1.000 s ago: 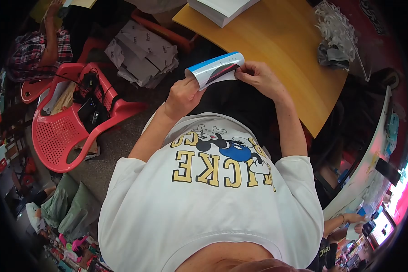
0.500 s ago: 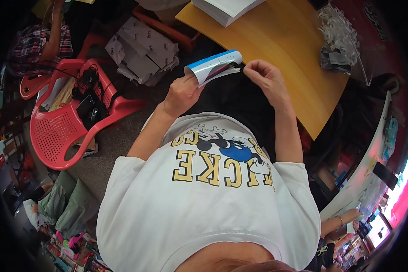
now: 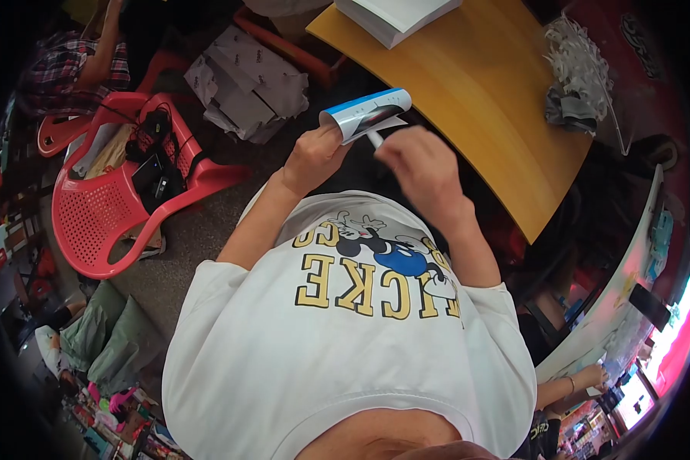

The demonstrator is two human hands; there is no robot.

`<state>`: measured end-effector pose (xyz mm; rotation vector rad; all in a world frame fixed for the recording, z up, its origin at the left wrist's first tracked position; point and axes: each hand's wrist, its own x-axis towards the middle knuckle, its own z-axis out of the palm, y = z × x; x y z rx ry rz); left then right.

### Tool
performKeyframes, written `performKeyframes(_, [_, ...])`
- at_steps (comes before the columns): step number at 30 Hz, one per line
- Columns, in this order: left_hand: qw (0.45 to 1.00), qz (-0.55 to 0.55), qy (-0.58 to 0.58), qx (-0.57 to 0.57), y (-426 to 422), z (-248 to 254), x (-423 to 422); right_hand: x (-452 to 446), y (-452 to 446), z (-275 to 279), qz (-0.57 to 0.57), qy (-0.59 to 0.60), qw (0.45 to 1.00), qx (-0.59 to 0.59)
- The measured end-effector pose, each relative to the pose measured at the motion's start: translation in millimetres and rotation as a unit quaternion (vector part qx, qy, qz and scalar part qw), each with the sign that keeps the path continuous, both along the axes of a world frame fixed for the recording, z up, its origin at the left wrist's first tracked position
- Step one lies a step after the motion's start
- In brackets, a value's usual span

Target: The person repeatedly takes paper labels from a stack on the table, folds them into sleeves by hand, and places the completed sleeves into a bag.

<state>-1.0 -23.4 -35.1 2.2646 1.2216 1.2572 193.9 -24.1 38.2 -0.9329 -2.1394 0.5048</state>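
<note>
My left hand (image 3: pixel 314 157) is closed around the left end of a curled glossy printed sheet (image 3: pixel 366 109). The sheet has a blue band along its upper edge and a dark picture, and a white flap shows underneath. My right hand (image 3: pixel 425 170), slightly blurred, is pinched just below the sheet's right end. From its fingertips a short white strip (image 3: pixel 375 139) points up toward the flap; whether it joins the sheet I cannot tell.
A yellow wooden table (image 3: pixel 468 84) bears a white stack of paper (image 3: pixel 397 19) and a white stringy bundle (image 3: pixel 579 69). Left stands a red plastic chair (image 3: pixel 100 207) with cables and a dark device. Wrapped packages (image 3: pixel 245 84) lie behind. Other people are at both sides.
My right hand has moved left and down from the sheet's right end to below it, and a white strip now shows at its fingertips. My left hand keeps holding the sheet.
</note>
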Motion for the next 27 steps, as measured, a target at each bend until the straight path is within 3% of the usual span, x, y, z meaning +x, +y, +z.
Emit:
performKeyframes(4, [0.999, -0.009, 0.039, 0.01, -2.4, -10.6, -2.0, -13.9, -26.6, 25.9, 0.168, 0.004, 0.985, 0.024])
performKeyframes(8, [1.0, 0.009, -0.016, -0.007, 0.6, -9.7, 0.3, 7.2, -22.5, 60.6, 0.298, 0.088, 0.947, -0.08])
performKeyframes(10, [0.985, 0.006, -0.117, -0.129, -2.6, -1.4, 3.7, 42.4, -4.6, 86.7, 0.227, 0.152, 0.951, -0.143])
performKeyframes(11, [0.941, -0.024, -0.243, -0.235, -6.1, -0.8, 6.3, 69.4, 8.3, 87.2, 0.158, 0.187, 0.958, -0.149])
performKeyframes(12, [0.895, -0.044, -0.338, -0.288, -8.7, 3.5, 10.4, 93.0, 24.1, 101.1, 0.015, 0.158, 0.987, -0.035])
performKeyframes(13, [0.837, -0.056, -0.425, -0.34, -10.9, 9.2, 12.0, 118.2, 44.1, 102.3, -0.095, 0.244, 0.963, -0.064])
performKeyframes(14, [0.81, -0.062, -0.445, -0.376, -11.9, 15.9, 11.1, 141.9, 67.8, 111.3, -0.208, 0.23, 0.95, -0.035])
performKeyframes(16, [0.763, -0.05, -0.479, -0.432, -11.2, 18.7, 11.2, 220.0, 133.7, 103.8, -0.279, 0.234, 0.932, 0.0])
performKeyframes(18, [0.725, -0.052, -0.515, -0.454, -9.6, 23.8, 12.5, 284.0, 177.4, 81.5, -0.401, 0.141, 0.905, 0.003])
performKeyframes(20, [0.693, -0.054, -0.548, -0.466, -5.8, 26.8, 12.7, 344.0, 198.1, 45.0, -0.544, -0.169, 0.81, 0.137])
performKeyframes(22, [0.679, -0.037, -0.569, -0.463, 0.3, 29.4, 12.1, 274.4, 173.7, 42.0, -0.403, 0.081, 0.901, 0.142])
performKeyframes(25, [0.655, -0.018, -0.584, -0.479, 7.5, 35.2, 15.0, 118.5, 81.6, 58.2, -0.295, 0.065, 0.95, -0.074])
performKeyframes(27, [0.648, -0.019, -0.584, -0.489, 11.6, 34.7, 17.7, 80.8, 52.0, 15.3, -0.152, 0.204, 0.951, -0.175])
